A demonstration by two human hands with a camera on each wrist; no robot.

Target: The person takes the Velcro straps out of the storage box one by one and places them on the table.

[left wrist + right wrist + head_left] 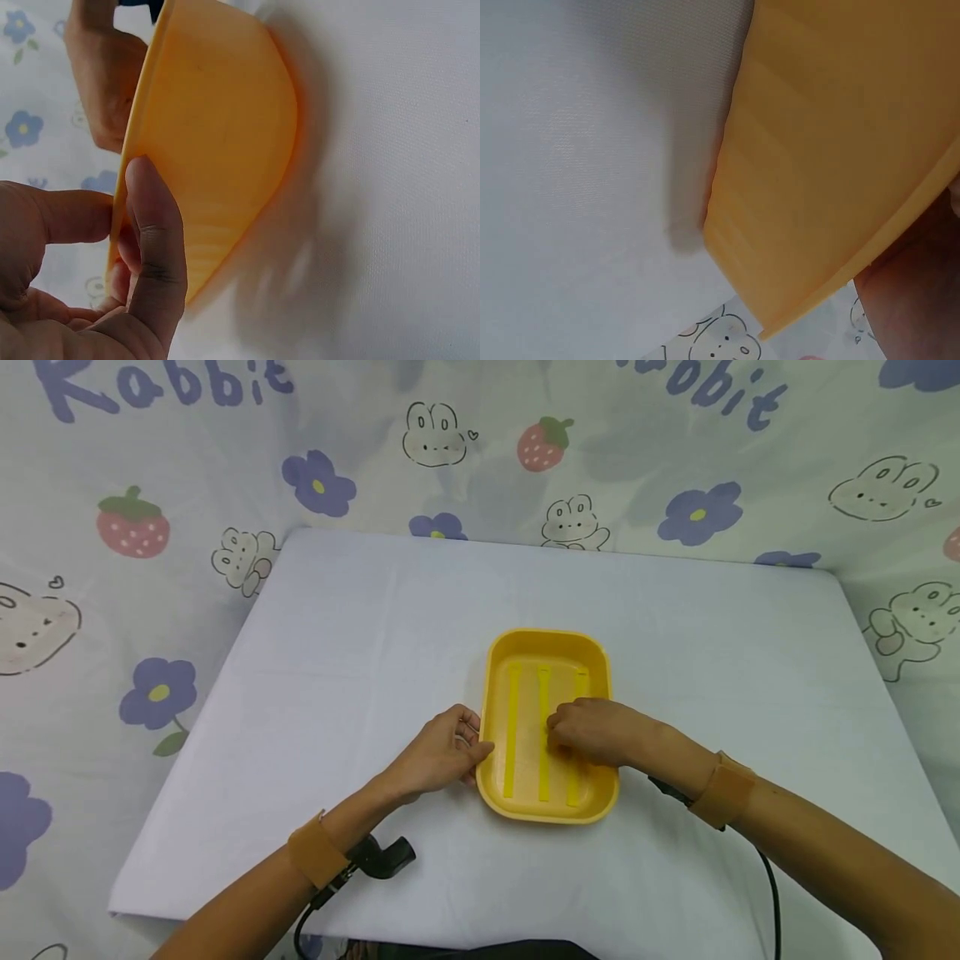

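A yellow plastic tray (547, 817) with rounded corners lies on the white-covered table. Inside it, three thin yellow strips run lengthwise side by side: a left strip (512, 735), a middle strip (543, 777) and a right strip (573, 792). My left hand (442, 750) pinches the tray's left rim between thumb and fingers, as the left wrist view also shows against the outer wall (217, 105). Reaching over the right rim, my right hand (592, 728) has curled fingers down at the middle strip and covers part of the right one. Its fingertips are hidden, so I cannot tell whether they grip a strip.
White cloth (375, 635) covers the table around the tray. Behind and beside the table hangs a curtain (480, 468) printed with rabbits, strawberries and purple flowers. A black camera (386, 858) on the left wrist sits close over the cloth, and a cable (772, 893) trails from the right wrist.
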